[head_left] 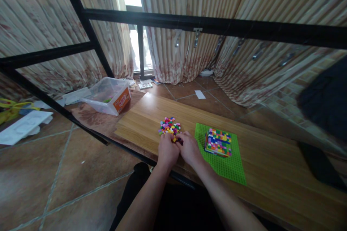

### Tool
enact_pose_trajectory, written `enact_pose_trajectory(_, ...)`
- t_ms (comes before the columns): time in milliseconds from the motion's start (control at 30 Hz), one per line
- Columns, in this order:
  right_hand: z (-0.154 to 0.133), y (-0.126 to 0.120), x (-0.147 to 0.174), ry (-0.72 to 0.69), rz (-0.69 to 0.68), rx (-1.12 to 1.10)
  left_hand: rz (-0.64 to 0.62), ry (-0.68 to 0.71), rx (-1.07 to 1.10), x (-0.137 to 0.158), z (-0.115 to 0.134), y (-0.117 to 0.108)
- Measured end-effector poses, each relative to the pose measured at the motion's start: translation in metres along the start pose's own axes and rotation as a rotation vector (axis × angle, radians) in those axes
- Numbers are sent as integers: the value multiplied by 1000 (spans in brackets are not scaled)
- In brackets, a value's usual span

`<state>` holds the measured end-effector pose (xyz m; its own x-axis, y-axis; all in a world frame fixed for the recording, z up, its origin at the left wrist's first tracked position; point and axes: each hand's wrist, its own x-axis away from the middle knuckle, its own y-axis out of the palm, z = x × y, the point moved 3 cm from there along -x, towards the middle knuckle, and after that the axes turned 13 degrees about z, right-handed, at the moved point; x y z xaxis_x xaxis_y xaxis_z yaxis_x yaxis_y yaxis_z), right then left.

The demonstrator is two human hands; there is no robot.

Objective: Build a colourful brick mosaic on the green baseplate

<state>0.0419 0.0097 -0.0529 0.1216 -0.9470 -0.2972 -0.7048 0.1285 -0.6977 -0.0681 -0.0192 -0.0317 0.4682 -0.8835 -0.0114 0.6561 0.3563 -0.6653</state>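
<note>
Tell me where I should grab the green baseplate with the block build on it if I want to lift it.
Take the green baseplate by its two long side edges, one hand from each side, level with the block build. It is thin and lies flat on the wooden table, and the build sits toward its far end, so lifting the bare near edge would likely bend it. The left hand and right hand are at the loose blocks.

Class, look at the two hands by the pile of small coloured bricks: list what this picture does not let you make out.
- Head view: what the left hand and right hand pinch; the fingers cover it.
- Single bricks in the pile: too small.
- Near side of the brick block on the green baseplate: faces away.
- Contents of the plastic box: blurred.
</note>
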Motion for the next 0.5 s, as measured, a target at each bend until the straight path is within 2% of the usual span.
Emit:
enact_pose_trajectory(133,3,0,1,18,40,-107,-15,-23,92,-1,-1,3)
enact_pose_trajectory(333,14,3,0,165,124,-342,1,-107,292,-10,-20,16)
enact_pose_trajectory(500,16,10,-1,249,121,-446,-33,-299,564,-14,-28,28)
